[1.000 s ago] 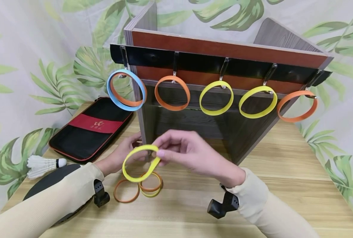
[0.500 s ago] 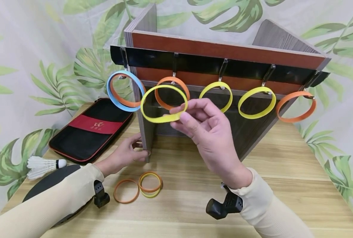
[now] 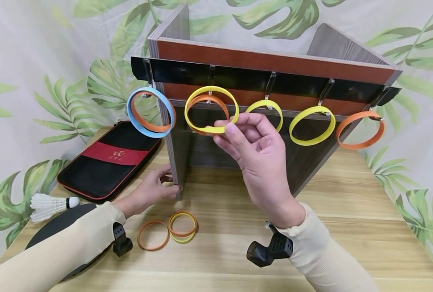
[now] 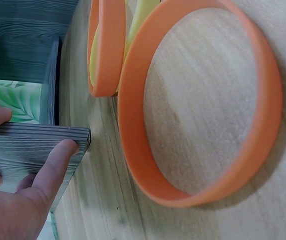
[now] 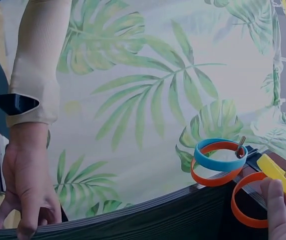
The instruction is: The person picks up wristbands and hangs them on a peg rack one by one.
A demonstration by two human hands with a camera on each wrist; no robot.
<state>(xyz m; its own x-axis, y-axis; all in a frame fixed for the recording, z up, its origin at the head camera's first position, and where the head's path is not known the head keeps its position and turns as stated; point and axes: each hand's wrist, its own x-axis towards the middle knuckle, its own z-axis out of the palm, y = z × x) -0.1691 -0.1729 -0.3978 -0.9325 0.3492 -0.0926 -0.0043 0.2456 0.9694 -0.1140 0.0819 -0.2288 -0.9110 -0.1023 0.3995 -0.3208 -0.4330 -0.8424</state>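
My right hand (image 3: 264,162) pinches a yellow silicone wristband (image 3: 211,88) between thumb and fingers. It is raised at the second hook from the left, overlapping the orange wristband (image 5: 248,221) that hangs there. A hook tip shows within the yellow ring in the right wrist view. My left hand (image 3: 148,190) grips the lower front edge of the wooden stand's left side panel (image 3: 172,150), thumb and fingers on opposite faces. Beside it on the table lie a loose orange wristband (image 4: 132,100) and an orange one (image 4: 111,50) stacked over a yellow one.
A black strip (image 3: 245,78) with hooks spans the stand; blue (image 3: 130,109), yellow (image 3: 293,134) and orange (image 3: 360,144) wristbands hang from it. To the left lie a black and red case (image 3: 92,170), a shuttlecock (image 3: 48,207) and a dark flat object (image 3: 52,231) under the left forearm.
My right hand has lifted the yellow wristband from near the left panel's foot up to the second hook. My left hand stays on the panel; the loose wristbands have not moved.
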